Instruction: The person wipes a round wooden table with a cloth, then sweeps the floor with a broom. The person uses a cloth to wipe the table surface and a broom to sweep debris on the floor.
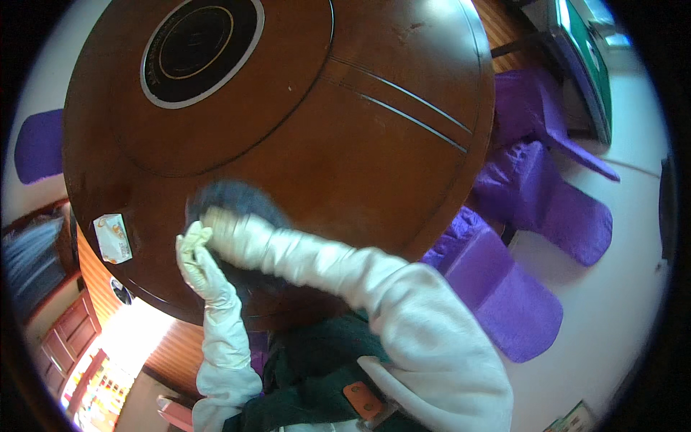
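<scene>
Before me is a large round brown wooden table [345, 183]. My right hand [227, 235], in a pale glove and blurred by motion, is at a dark grey object [237, 197], maybe a cloth or bag, over the table's near left part. The blur hides how the fingers meet it. Close beside it, my left hand [197, 259], also in a pale glove, has its fingers bent near the dark thing's left edge; whether it pinches the edge cannot be told. To the left, a white packet with an orange print [112, 238] lies on the tabletop.
A black round plate with a silver rim [202, 51] is at the table's far left. Purple-covered chairs [507, 286] stand close along the right edge, another purple chair [40, 146] at the left. A green-topped table [586, 70] is at the upper right.
</scene>
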Demonstrator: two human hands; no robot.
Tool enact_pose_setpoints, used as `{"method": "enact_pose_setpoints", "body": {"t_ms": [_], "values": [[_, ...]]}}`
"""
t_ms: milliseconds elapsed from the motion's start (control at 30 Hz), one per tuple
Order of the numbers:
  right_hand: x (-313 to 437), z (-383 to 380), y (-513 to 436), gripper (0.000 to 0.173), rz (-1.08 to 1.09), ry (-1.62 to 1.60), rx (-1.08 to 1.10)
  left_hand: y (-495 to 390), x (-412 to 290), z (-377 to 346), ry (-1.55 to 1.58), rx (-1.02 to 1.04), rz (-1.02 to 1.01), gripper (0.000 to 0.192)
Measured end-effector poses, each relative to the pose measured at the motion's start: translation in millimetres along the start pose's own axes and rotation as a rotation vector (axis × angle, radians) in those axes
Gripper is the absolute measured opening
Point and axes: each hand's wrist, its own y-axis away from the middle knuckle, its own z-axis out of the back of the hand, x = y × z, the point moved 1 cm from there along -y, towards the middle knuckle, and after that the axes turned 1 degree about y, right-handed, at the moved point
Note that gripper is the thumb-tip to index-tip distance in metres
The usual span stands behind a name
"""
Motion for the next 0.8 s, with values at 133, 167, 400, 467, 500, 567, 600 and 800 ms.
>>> {"method": "enact_pose_setpoints", "body": {"t_ms": [133,167,400,467,500,567,600,800], "values": [[-161.9,166.1,-21.3,0.027,-0.160,0.401,-0.423,10.0,-7.5,8.3,-0.213,-0.132,0.021,0.029],[-201.3,205.5,-28.2,0.030,-0.360,0.455,-0.259,14.8,-8.6,13.6,-0.200,-0.181,-0.025,0.028],[-274.6,290.9,34.9,0.046,-0.350,0.790,-0.445,45.5,-13.7,9.7,-0.163,-0.130,0.195,0.029],[-223.4,274.1,74.9,0.051,-0.391,0.668,-0.317,40.8,-21.9,9.0,-0.169,-0.159,0.187,0.030],[-184.6,257.9,87.0,0.057,-0.362,0.668,-0.271,34.6,-25.6,18.7,-0.276,-0.122,0.139,0.031],[-96.8,216.6,83.9,0.058,-0.352,0.607,-0.189,25.7,-28.5,53.6,-0.379,-0.165,0.104,0.028],[-40.5,186.7,70.9,0.051,-0.303,0.582,-0.157,20.2,-26.9,86.1,-0.393,-0.195,0.090,0.027],[239.6,-70.1,-191.4,0.064,-0.111,0.271,0.013,0.8,55.4,429.4,-0.252,-0.159,0.110,0.022]]}}
